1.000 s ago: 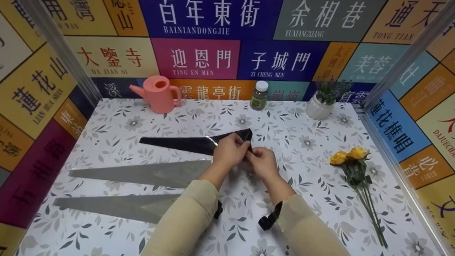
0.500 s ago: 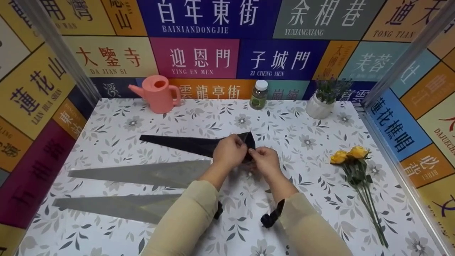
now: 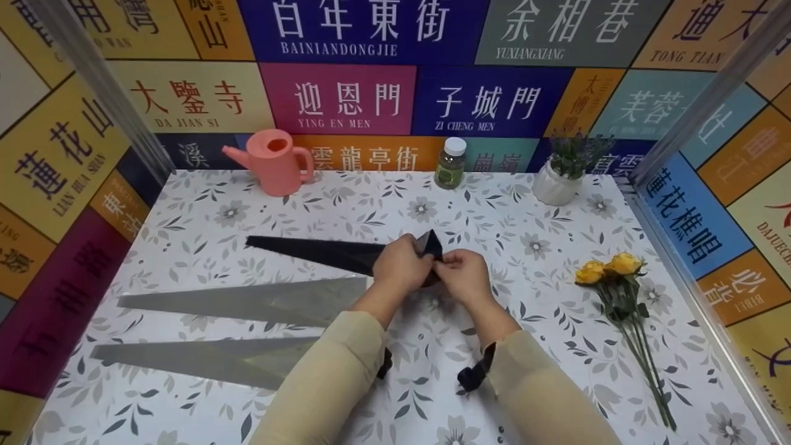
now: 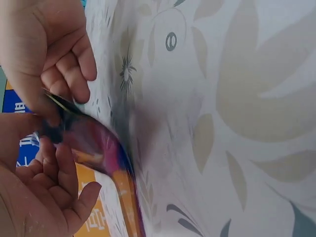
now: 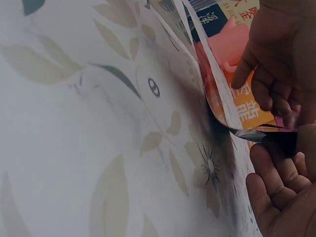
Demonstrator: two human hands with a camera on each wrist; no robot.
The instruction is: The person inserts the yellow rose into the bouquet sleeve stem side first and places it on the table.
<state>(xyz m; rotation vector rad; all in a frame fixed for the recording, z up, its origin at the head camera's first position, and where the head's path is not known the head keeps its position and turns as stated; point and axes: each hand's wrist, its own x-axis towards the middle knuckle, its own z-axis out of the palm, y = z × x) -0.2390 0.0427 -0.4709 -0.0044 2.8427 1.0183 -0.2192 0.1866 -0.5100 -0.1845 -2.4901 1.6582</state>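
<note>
A glossy black tapered flower sleeve (image 3: 321,250) lies with its narrow tip toward the left. My left hand (image 3: 401,264) pinches it near the wide right end, where a corner stands up in a peak. Right beside it, my right hand (image 3: 468,275) pinches the edge of that same end between thumb and fingers. In the left wrist view, the shiny film (image 4: 94,143) bends between both hands, its surface reflecting colours. The right wrist view shows the dark edge (image 5: 281,140) between the fingertips of the two hands.
Two grey translucent sleeves (image 3: 247,301) lie at the left, partly under the left forearm. Yellow roses (image 3: 609,272) with long stems lie at the right. Along the back stand a pink watering can (image 3: 275,167), a white-capped jar (image 3: 451,165) and a potted plant (image 3: 556,182).
The right hand has shifted slightly up and right along the sleeve's wide end. The sleeve's raised corner has folded into a narrower peak. Both hands keep their pinch.
</note>
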